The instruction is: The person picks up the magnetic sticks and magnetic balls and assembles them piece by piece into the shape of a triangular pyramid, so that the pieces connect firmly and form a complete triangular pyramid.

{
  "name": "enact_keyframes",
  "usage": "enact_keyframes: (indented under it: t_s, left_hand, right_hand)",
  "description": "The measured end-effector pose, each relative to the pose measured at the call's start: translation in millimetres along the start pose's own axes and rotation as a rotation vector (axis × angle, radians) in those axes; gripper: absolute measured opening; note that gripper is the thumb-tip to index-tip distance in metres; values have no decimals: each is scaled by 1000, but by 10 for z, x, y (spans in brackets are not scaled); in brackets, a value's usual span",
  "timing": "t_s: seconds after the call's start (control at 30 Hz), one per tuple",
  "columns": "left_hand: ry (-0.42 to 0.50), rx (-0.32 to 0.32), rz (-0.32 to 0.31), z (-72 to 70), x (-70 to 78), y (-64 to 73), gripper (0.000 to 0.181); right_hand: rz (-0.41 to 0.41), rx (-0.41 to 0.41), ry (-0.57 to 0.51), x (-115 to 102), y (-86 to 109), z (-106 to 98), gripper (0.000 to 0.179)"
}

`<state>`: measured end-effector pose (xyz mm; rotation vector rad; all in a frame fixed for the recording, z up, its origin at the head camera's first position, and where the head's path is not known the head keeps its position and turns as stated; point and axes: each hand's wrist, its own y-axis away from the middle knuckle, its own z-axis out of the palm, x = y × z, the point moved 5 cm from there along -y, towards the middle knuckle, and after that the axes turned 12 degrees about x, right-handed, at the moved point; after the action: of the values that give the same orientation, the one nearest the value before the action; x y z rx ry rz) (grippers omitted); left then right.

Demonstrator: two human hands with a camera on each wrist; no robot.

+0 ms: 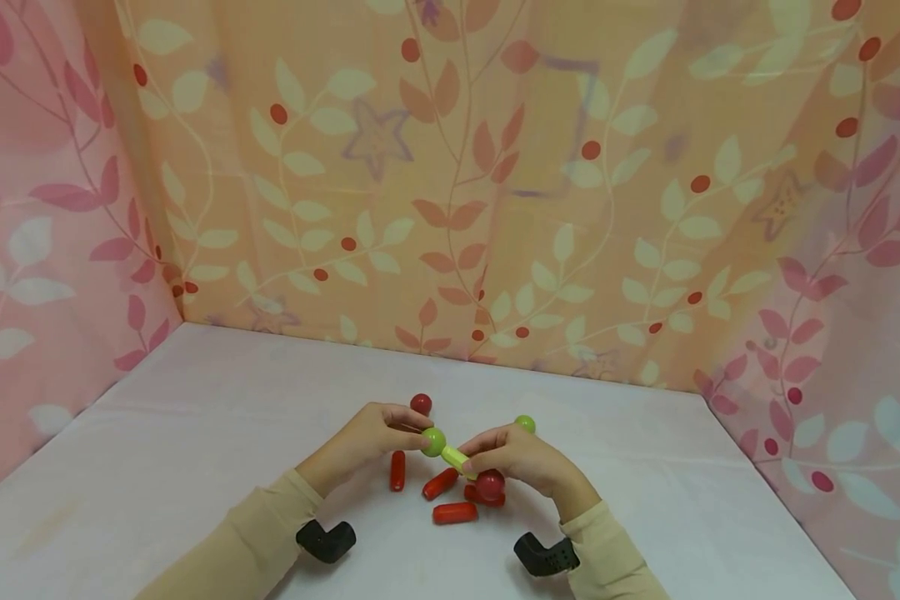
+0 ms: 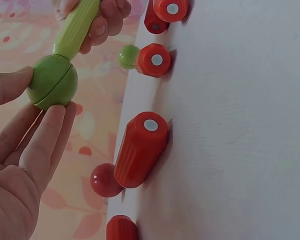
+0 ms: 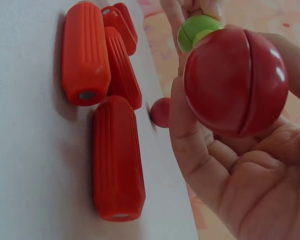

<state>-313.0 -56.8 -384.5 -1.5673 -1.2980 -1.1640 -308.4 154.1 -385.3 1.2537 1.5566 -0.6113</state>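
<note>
My left hand [image 1: 375, 435] pinches a green ball [image 2: 52, 82] between thumb and fingertips. A ribbed lime-green rod [image 2: 76, 31] runs from that ball to my right hand [image 1: 528, 458], whose thumb and fingers grip it. A glossy red ball [image 3: 235, 82] with a seam around it sits at the rod's other end, in front of the right palm. The joined piece is held over the table, slanting down toward the right in the head view. Just below it lie several red rods [image 1: 455, 512], with pale round discs in their ends.
Behind the hands, a loose red ball [image 1: 421, 404] and another green ball [image 1: 525, 423] lie on the white table [image 1: 217, 400]. Patterned cloth [image 1: 450, 167] hangs along the back and both sides. A black wrist mount [image 1: 326, 542] is worn at each sleeve.
</note>
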Motion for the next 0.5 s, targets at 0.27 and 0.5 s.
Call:
enact_keyframes:
  t_s: [0.27,0.5]
  left_hand:
    - [8,-14,10,11,2,7,33]
    - [11,-13,11,7,4,10,33]
  right_hand:
    - [10,21,-1,11,-3,-1,33]
    - [9,23,-4,21,-18,6,34]
